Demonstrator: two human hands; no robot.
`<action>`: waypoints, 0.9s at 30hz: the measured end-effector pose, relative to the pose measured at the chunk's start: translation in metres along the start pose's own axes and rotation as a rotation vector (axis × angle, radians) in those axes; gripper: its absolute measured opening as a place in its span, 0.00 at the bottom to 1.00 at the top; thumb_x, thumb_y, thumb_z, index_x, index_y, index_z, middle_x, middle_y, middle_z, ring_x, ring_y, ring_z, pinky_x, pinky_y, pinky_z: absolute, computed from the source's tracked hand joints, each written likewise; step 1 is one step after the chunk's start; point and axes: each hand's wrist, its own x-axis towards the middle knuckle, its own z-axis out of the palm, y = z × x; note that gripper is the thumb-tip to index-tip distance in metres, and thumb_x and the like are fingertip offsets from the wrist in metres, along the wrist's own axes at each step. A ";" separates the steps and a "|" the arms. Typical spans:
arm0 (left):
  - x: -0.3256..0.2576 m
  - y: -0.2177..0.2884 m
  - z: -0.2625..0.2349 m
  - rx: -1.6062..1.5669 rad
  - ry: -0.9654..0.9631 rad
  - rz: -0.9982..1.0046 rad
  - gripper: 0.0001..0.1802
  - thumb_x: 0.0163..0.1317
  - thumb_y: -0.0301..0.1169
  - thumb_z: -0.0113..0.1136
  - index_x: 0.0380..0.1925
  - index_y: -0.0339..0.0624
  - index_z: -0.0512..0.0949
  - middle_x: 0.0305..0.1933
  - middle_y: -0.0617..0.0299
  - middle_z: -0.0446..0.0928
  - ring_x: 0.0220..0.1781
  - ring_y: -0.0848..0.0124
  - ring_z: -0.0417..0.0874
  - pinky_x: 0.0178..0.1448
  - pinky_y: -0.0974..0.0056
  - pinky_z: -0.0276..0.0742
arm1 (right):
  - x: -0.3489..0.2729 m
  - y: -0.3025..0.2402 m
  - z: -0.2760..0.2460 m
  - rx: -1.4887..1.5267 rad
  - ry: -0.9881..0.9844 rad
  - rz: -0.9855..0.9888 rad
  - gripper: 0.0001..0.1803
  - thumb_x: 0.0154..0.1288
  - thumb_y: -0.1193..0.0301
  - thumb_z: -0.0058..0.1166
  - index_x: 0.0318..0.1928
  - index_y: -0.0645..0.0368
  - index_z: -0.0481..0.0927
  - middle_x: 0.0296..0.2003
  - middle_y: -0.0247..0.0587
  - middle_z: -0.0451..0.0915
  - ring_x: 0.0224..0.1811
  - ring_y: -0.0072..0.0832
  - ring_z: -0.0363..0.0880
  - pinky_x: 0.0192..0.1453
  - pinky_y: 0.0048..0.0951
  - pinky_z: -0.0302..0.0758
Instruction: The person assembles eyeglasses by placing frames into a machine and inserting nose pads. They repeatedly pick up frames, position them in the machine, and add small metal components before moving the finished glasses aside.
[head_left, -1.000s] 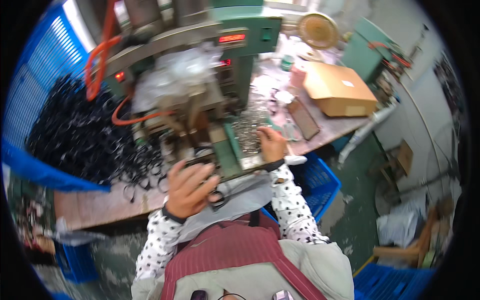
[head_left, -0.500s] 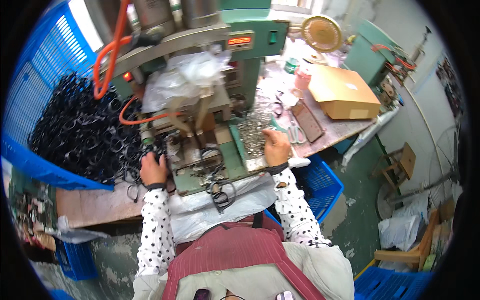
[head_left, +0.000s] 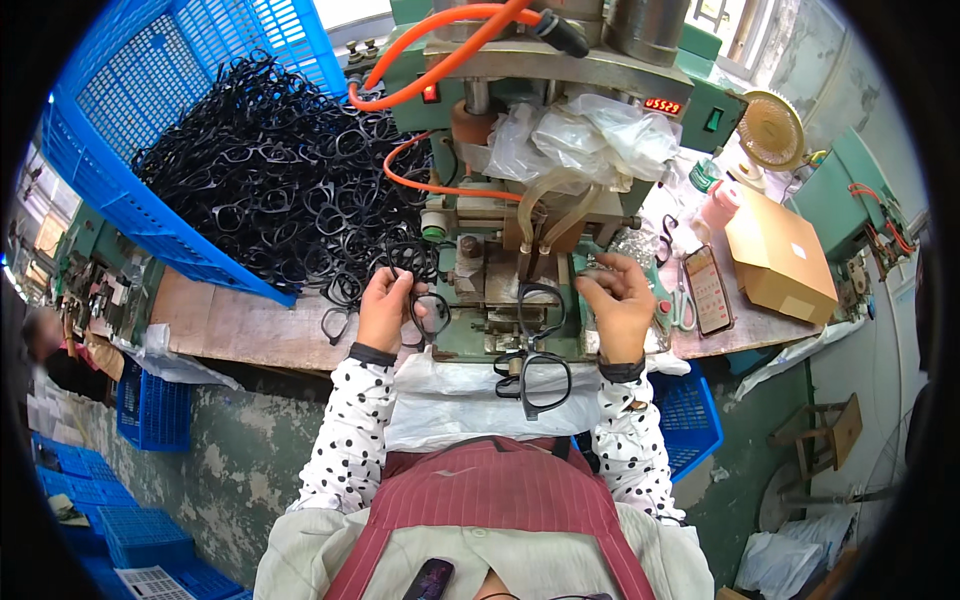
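- Press (head_left: 600, 212): spectacle frame (head_left: 569, 380) at its front edge.
- Left hand (head_left: 384, 312): pinching black frame (head_left: 447, 318), left of press.
- Right hand (head_left: 622, 308): fingers curled, right front of press; cannot tell whether holding anything.

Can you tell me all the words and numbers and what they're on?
Red digits: on the display on the machine; I won't copy them.
Phone screen: too small to read.
Green bottle label: too small to read.
Box: any writing is too small.
Anything else: too small or blurred.
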 end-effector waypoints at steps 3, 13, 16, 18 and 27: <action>-0.017 0.012 0.010 -0.108 -0.119 -0.024 0.03 0.70 0.29 0.52 0.38 0.42 0.72 0.34 0.62 0.77 0.31 0.76 0.79 0.25 0.72 0.74 | -0.007 -0.017 0.016 0.065 -0.098 0.066 0.23 0.54 0.81 0.64 0.51 0.67 0.72 0.34 0.41 0.84 0.35 0.20 0.80 0.41 0.20 0.73; -0.064 0.045 0.035 -0.191 -0.312 -0.160 0.08 0.71 0.32 0.50 0.46 0.43 0.72 0.42 0.50 0.82 0.32 0.68 0.85 0.33 0.67 0.80 | -0.003 -0.012 0.038 -0.132 -0.116 -0.043 0.29 0.50 0.78 0.67 0.53 0.67 0.71 0.36 0.45 0.84 0.37 0.25 0.83 0.44 0.25 0.76; -0.074 0.048 0.042 -0.238 -0.405 -0.226 0.10 0.71 0.31 0.49 0.49 0.41 0.71 0.42 0.48 0.82 0.31 0.64 0.87 0.30 0.68 0.81 | -0.002 -0.017 0.050 0.006 -0.135 -0.068 0.31 0.50 0.80 0.66 0.55 0.67 0.69 0.39 0.45 0.83 0.36 0.24 0.83 0.39 0.24 0.77; -0.082 0.048 0.051 -0.205 -0.488 -0.244 0.11 0.72 0.31 0.49 0.50 0.40 0.71 0.44 0.46 0.82 0.32 0.64 0.87 0.30 0.68 0.81 | -0.002 -0.010 0.056 0.012 -0.113 -0.102 0.31 0.51 0.81 0.66 0.56 0.67 0.68 0.37 0.45 0.83 0.35 0.24 0.82 0.38 0.24 0.77; -0.057 0.100 0.082 -0.106 -0.269 0.333 0.11 0.71 0.29 0.49 0.49 0.36 0.70 0.43 0.45 0.81 0.31 0.65 0.85 0.35 0.64 0.81 | -0.008 -0.005 0.047 -0.099 -0.055 -0.081 0.32 0.50 0.80 0.66 0.56 0.67 0.68 0.34 0.44 0.83 0.35 0.23 0.82 0.42 0.24 0.76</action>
